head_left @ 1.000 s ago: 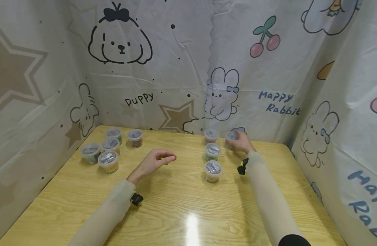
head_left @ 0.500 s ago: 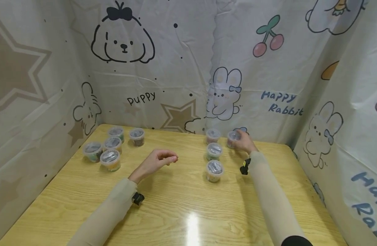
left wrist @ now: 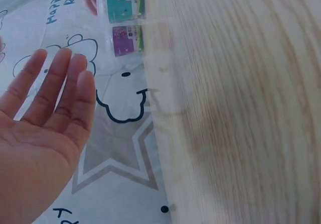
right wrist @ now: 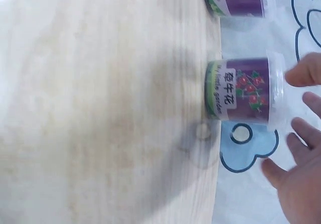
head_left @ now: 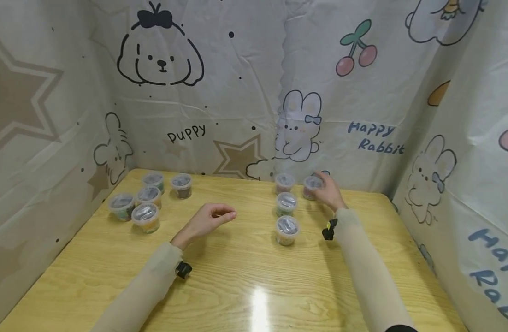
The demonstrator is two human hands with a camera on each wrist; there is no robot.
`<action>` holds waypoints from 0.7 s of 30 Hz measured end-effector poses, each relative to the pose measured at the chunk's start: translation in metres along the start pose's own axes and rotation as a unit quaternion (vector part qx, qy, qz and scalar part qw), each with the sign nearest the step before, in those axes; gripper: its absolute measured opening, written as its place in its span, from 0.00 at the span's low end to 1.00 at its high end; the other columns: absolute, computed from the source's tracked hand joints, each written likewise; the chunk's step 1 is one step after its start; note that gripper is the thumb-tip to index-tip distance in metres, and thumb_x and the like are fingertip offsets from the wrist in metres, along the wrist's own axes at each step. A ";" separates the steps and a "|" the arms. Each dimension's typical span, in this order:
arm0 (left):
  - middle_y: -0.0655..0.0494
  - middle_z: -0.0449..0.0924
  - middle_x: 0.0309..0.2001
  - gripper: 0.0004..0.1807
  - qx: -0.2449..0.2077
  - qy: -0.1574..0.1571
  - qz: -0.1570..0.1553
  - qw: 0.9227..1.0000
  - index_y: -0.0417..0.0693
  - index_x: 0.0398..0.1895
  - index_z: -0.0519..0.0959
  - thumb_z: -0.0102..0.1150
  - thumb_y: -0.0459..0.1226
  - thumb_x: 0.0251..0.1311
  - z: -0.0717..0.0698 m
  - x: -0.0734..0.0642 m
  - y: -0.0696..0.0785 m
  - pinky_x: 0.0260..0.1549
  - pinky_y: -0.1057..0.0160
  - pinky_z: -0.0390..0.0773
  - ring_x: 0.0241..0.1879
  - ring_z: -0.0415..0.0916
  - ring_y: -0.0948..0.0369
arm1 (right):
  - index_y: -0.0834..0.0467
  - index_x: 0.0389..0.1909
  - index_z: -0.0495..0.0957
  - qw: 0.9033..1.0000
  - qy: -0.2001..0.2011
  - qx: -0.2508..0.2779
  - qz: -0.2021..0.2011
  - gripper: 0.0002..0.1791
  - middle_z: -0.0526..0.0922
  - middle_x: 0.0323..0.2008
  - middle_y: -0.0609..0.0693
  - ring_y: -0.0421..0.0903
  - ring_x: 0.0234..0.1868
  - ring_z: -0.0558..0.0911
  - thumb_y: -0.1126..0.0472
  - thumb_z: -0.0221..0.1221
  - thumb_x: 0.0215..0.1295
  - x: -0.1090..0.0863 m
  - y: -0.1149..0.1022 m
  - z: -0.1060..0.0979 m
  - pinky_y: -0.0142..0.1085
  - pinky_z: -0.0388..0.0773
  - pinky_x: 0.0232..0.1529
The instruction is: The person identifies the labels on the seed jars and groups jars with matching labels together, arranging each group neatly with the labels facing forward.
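Hovering near purple cup (right wrist: pixel 246 91), table edge (head_left: pixel 237 181): right hand (head_left: pixel 330 191)

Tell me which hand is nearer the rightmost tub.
Right. The right hand is just beside the rightmost tub; the left hand hangs well off to its left, above the table.

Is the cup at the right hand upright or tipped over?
Upright: the cup stands base-down on the table in the head and right wrist views, with its clear lid uppermost.
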State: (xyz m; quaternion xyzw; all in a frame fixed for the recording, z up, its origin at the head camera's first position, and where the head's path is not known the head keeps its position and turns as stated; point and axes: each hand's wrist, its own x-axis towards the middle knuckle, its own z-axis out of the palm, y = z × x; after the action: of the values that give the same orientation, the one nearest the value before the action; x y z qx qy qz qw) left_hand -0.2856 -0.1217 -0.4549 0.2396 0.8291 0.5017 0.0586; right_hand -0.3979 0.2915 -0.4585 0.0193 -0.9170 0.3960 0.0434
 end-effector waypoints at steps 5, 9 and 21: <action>0.56 0.84 0.47 0.16 0.054 0.036 -0.011 0.998 0.51 0.50 0.83 0.56 0.49 0.69 -0.002 0.002 -0.008 0.51 0.53 0.78 0.47 0.80 0.59 | 0.56 0.70 0.65 0.998 0.043 0.022 -0.032 0.33 0.63 0.72 0.60 0.62 0.71 0.62 0.60 0.59 0.63 -0.011 -0.005 0.005 0.60 0.58 0.70; 0.56 0.85 0.46 0.15 0.073 0.055 -0.019 0.996 0.50 0.48 0.84 0.57 0.48 0.68 -0.005 0.004 -0.014 0.48 0.55 0.79 0.47 0.80 0.59 | 0.57 0.70 0.66 0.998 0.034 0.033 -0.052 0.31 0.65 0.70 0.60 0.62 0.67 0.68 0.62 0.59 0.65 -0.019 -0.011 0.009 0.59 0.66 0.65; 0.47 0.84 0.46 0.14 0.085 0.134 -0.090 0.983 0.45 0.48 0.83 0.56 0.45 0.69 -0.034 0.012 -0.023 0.43 0.55 0.78 0.45 0.79 0.53 | 0.64 0.55 0.78 0.983 0.033 -0.003 -0.182 0.18 0.80 0.54 0.61 0.60 0.58 0.78 0.68 0.53 0.66 -0.031 -0.031 0.025 0.49 0.78 0.57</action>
State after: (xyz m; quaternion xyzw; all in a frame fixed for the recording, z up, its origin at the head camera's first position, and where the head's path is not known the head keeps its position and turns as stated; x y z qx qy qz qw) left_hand -0.3156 -0.1522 -0.4564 0.0987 0.8873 0.4496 -0.0286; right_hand -0.3670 0.2520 -0.4562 0.1724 -0.8975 0.3791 0.1452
